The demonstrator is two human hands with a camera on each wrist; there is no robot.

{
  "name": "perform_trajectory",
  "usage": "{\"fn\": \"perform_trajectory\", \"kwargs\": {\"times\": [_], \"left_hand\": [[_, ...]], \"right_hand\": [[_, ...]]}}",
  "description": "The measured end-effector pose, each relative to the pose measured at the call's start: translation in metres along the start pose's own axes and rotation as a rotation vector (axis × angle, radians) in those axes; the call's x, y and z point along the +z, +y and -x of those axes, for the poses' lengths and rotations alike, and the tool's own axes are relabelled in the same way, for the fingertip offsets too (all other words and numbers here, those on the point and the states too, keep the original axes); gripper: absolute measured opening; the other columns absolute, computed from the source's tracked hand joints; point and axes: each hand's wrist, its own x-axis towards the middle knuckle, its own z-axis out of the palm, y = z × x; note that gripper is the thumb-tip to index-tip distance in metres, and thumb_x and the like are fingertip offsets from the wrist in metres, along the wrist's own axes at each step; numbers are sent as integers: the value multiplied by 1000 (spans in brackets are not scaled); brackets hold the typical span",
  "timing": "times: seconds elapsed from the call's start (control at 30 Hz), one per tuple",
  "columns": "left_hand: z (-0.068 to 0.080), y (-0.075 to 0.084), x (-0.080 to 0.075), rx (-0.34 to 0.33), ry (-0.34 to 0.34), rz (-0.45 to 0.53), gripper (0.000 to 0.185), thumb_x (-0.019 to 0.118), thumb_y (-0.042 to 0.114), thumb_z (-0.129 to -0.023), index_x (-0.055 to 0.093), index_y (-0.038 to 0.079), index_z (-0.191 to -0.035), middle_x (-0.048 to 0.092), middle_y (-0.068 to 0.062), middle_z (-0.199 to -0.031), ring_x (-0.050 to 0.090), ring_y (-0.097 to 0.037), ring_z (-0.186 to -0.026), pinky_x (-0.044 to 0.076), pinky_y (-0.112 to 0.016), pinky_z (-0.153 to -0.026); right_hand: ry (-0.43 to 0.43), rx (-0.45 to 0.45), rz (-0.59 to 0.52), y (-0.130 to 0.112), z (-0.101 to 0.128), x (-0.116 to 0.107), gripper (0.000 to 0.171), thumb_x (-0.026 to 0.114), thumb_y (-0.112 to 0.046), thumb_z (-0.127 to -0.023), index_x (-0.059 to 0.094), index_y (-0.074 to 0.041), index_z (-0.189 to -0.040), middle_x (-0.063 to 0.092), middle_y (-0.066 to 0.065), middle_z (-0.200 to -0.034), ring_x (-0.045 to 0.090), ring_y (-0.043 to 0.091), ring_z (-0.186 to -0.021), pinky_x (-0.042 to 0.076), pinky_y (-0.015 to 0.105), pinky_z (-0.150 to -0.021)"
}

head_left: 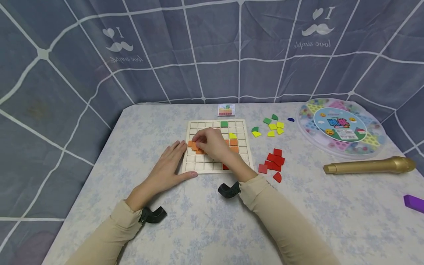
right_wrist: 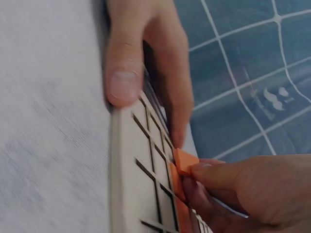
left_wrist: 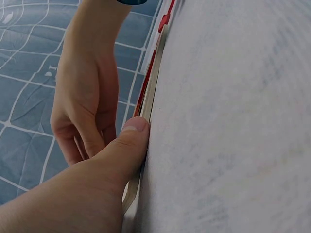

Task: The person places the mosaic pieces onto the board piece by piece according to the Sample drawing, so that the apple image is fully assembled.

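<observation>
A white gridded board (head_left: 212, 168) lies on the table with several coloured tiles set in its squares. My right hand (head_left: 215, 144) is over the left half of the board and pinches an orange square tile (right_wrist: 185, 161) between thumb and fingertips. Right below that tile, other orange tiles (right_wrist: 176, 180) sit in the grid. My left hand (head_left: 169, 165) rests at the board's left edge with fingers straight, its thumb (left_wrist: 132, 133) against the front left corner. A green tile (head_left: 224, 124) and a yellow tile (head_left: 233, 135) lie farther back in the grid; my right hand hides part of the middle.
Loose red tiles (head_left: 275, 159) lie right of the board, with yellow pieces (head_left: 272, 126) and green pieces (head_left: 267, 120) behind them. A small picture card (head_left: 226, 109) is at the back. Farther right are a round clear box (head_left: 341, 125), a gold microphone-shaped object (head_left: 367, 165) and a purple block (head_left: 414, 203).
</observation>
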Motion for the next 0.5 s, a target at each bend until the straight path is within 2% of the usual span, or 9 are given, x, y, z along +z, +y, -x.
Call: {"fn": "perform_trajectory", "kwargs": {"times": [0.3, 0.5], "left_hand": [[-2, 2, 0, 1, -4, 3, 110, 76, 59, -92, 20, 3, -168, 21, -15, -176, 10, -34, -165, 6, -54, -133], [0, 2, -1, 5, -5, -2, 109, 76, 58, -92, 21, 2, -168, 21, -15, -176, 10, -35, -165, 6, -55, -133]], "right_hand": [[6, -55, 46, -3, 6, 9, 18, 73, -4, -99, 79, -4, -116, 78, 7, -107, 70, 17, -94, 58, 29, -86], [-28, -124, 114, -4, 11, 15, 20, 74, -4, -98, 78, -2, -118, 76, 9, -114, 70, 19, -99, 58, 32, -89]]}}
